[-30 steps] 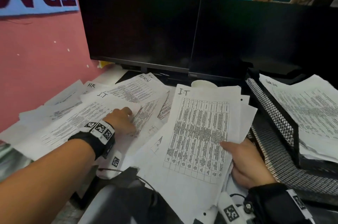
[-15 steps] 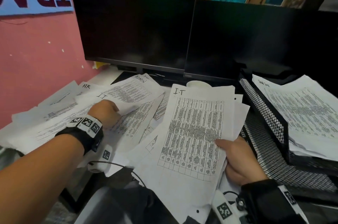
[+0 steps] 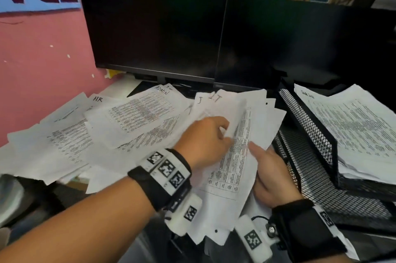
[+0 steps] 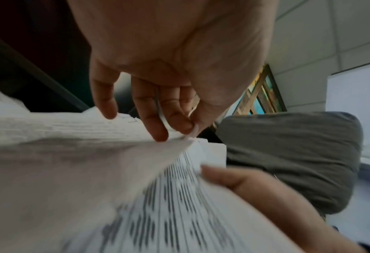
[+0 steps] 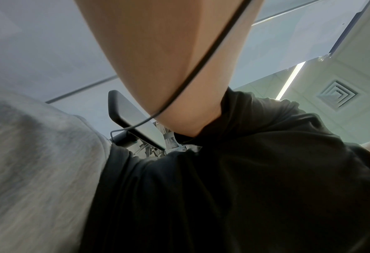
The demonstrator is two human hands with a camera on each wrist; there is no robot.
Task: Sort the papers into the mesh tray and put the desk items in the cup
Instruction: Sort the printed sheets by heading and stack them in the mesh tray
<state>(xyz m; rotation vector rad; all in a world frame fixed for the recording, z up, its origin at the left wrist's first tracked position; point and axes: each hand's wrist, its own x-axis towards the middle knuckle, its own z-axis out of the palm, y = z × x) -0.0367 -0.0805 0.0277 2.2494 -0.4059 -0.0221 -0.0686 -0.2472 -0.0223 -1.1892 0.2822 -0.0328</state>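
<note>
My right hand (image 3: 272, 177) grips the lower right edge of the stack of I.T sheets (image 3: 237, 155), thumb on top and fingers curled underneath. The stack sits at centre frame in the head view, just left of the mesh tray (image 3: 308, 134). Its long axis runs from the lower centre of the frame up toward the monitors (image 3: 214, 37), with the handwritten "I.T" heading at the far end, tilted slightly right.

My left hand (image 3: 203, 140) pinches a loose sheet (image 3: 233, 112) between thumb and fingertips (image 4: 158, 130) and lays it over the upper left part of the stack. The sheet is motion-blurred, so I cannot read its print. The left wrist view confirms the pinch on the paper edge.

The mesh tray occupies the right of the frame. Its upper tier holds a pile of filed papers (image 3: 353, 125).

Change from one second ago: my left hand was pressed on the spread papers (image 3: 70, 134) at left of frame. It has since crossed to the centre, carrying a sheet to the stack. My right hand has kept its grip in the same place. Sheets marked "HR" and "ADMIN" remain on the desk at left.
</note>
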